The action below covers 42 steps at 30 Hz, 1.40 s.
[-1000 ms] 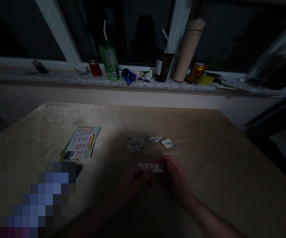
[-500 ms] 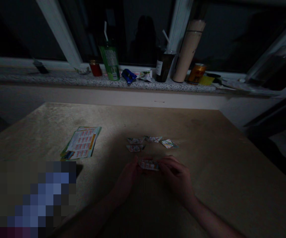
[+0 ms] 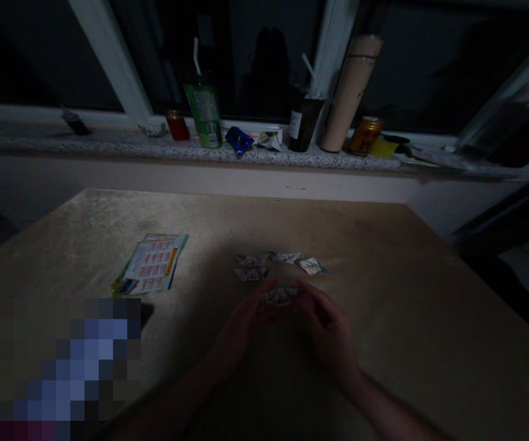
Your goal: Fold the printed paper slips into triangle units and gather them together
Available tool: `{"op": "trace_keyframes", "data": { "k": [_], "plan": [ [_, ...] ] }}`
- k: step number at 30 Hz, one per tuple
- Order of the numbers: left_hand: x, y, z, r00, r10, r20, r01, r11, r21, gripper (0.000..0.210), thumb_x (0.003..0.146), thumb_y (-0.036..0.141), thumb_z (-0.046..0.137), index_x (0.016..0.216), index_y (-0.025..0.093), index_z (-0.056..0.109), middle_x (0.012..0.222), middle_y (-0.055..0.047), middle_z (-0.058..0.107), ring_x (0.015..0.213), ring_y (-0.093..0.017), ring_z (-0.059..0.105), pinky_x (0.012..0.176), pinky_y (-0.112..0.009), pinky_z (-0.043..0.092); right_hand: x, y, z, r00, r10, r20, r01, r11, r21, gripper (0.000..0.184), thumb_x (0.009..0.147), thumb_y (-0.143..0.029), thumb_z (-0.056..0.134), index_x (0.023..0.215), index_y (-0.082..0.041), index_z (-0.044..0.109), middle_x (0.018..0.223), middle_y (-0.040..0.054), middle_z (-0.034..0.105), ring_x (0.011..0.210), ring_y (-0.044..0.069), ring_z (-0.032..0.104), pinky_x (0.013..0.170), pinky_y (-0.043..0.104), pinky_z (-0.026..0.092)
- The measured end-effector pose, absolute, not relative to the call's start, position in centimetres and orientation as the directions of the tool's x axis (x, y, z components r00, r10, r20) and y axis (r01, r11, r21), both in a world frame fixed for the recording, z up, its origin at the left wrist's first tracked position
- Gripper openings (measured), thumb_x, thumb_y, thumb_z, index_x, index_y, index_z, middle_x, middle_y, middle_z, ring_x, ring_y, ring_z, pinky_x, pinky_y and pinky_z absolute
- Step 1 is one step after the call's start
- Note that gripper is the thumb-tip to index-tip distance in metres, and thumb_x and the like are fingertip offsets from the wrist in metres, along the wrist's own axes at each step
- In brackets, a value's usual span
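Note:
Between my two hands is a small folded piece of printed paper (image 3: 279, 296), held at both ends over the table. My left hand (image 3: 242, 320) pinches its left end, and my right hand (image 3: 327, 317) pinches the right end with thumb and fingers. Shadow hides some of the fingertips. Just beyond lie several similar folded paper pieces: one boat-shaped piece (image 3: 250, 274) nearest my left hand, another (image 3: 285, 257) farther back, and a diamond-shaped one (image 3: 313, 266) to the right.
A stack of printed sheets (image 3: 154, 264) lies on the table (image 3: 365, 245) at the left. Behind it, the granite windowsill (image 3: 127, 146) bears a green cup (image 3: 206, 116), a dark cup (image 3: 302, 125), a tall flask (image 3: 351, 92) and an orange can (image 3: 365, 136). A blurred patch covers the lower left.
The folded paper between my hands has tilted and risen slightly, and its shape looks more opened out. My right-hand fingers have shifted around its end. The other pieces stay put.

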State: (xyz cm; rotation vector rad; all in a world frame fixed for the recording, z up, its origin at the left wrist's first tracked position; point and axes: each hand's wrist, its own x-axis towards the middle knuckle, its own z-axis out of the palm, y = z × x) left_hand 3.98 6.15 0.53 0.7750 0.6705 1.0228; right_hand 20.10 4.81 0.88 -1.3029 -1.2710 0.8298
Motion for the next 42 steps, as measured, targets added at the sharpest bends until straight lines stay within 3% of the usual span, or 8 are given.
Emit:
{"op": "trace_keyframes", "data": {
  "k": [4, 11, 19, 24, 31, 37, 42],
  "plan": [
    [3.9, 6.1, 0.6, 0.346, 0.931, -0.118, -0.457, 0.277, 0.845, 0.044, 0.091, 0.043, 0.049, 0.128, 0.02, 0.054, 0.123, -0.009, 0.062, 0.112, -0.026, 0.057, 0.098, -0.04, 0.04, 20.1, 4.6, 0.9, 0.075, 0.953, 0.293, 0.314, 0.256, -0.914, 0.03, 0.085, -0.022, 0.053, 0.113, -0.024, 0.065, 0.109, 0.0073, 0.068, 0.098, 0.022, 0.064, 0.085, 0.037, 0.052],
    [3.8, 6.2, 0.6, 0.331, 0.935, -0.125, -0.403, 0.26, 0.877, 0.04, 0.092, 0.04, 0.047, 0.127, 0.022, 0.055, 0.126, -0.007, 0.06, 0.116, -0.025, 0.054, 0.098, -0.039, 0.041, 20.1, 4.6, 1.1, -0.007, 0.94, 0.342, 0.355, 0.322, -0.878, 0.034, 0.086, -0.017, 0.052, 0.117, -0.025, 0.062, 0.104, 0.0059, 0.068, 0.092, 0.019, 0.064, 0.08, 0.033, 0.052],
    [3.9, 6.3, 0.1, 0.354, 0.93, -0.1, -0.506, 0.28, 0.816, 0.043, 0.091, 0.042, 0.049, 0.129, 0.022, 0.052, 0.117, -0.009, 0.065, 0.105, -0.025, 0.061, 0.097, -0.042, 0.041, 20.0, 4.8, 0.8, 0.106, 0.96, 0.261, 0.317, 0.216, -0.924, 0.029, 0.081, -0.021, 0.058, 0.108, -0.022, 0.067, 0.103, 0.0075, 0.071, 0.085, 0.021, 0.067, 0.079, 0.037, 0.054],
    [4.0, 6.3, 0.1, 0.327, 0.936, -0.127, -0.523, 0.291, 0.801, 0.045, 0.091, 0.045, 0.049, 0.129, 0.02, 0.05, 0.11, -0.01, 0.067, 0.103, -0.024, 0.062, 0.095, -0.041, 0.042, 20.0, 4.8, 0.9, 0.118, 0.95, 0.291, 0.314, 0.242, -0.918, 0.023, 0.08, -0.022, 0.059, 0.101, -0.021, 0.069, 0.094, 0.0064, 0.072, 0.082, 0.02, 0.067, 0.078, 0.036, 0.054],
    [4.1, 4.9, 1.1, -0.046, 0.989, -0.141, -0.22, 0.127, 0.967, 0.034, 0.09, 0.039, 0.051, 0.121, 0.025, 0.055, 0.132, -0.005, 0.053, 0.125, -0.023, 0.045, 0.103, -0.035, 0.036, 20.7, 5.6, 0.7, 0.239, 0.923, 0.3, 0.347, 0.208, -0.915, 0.022, 0.08, -0.029, 0.06, 0.098, -0.02, 0.069, 0.087, 0.0063, 0.071, 0.071, 0.018, 0.064, 0.063, 0.03, 0.054],
    [4.2, 4.4, 2.2, -0.01, 0.994, -0.107, -0.022, 0.107, 0.994, 0.035, 0.088, 0.035, 0.053, 0.121, 0.027, 0.058, 0.135, 0.0, 0.051, 0.131, -0.022, 0.037, 0.11, -0.034, 0.025, 20.9, 6.1, 0.4, 0.264, 0.916, 0.303, 0.285, 0.226, -0.932, 0.023, 0.077, -0.027, 0.063, 0.099, -0.02, 0.066, 0.088, 0.0061, 0.071, 0.075, 0.018, 0.066, 0.065, 0.029, 0.054],
    [4.3, 4.5, 2.4, 0.003, 0.996, -0.092, -0.051, 0.092, 0.994, 0.037, 0.087, 0.033, 0.053, 0.123, 0.026, 0.056, 0.136, -0.001, 0.051, 0.129, -0.022, 0.04, 0.108, -0.034, 0.028, 20.9, 6.2, 0.5, 0.254, 0.922, 0.291, 0.252, 0.227, -0.941, 0.015, 0.078, -0.025, 0.062, 0.091, -0.019, 0.065, 0.084, 0.0052, 0.07, 0.074, 0.018, 0.066, 0.065, 0.028, 0.053]
  ]
}}
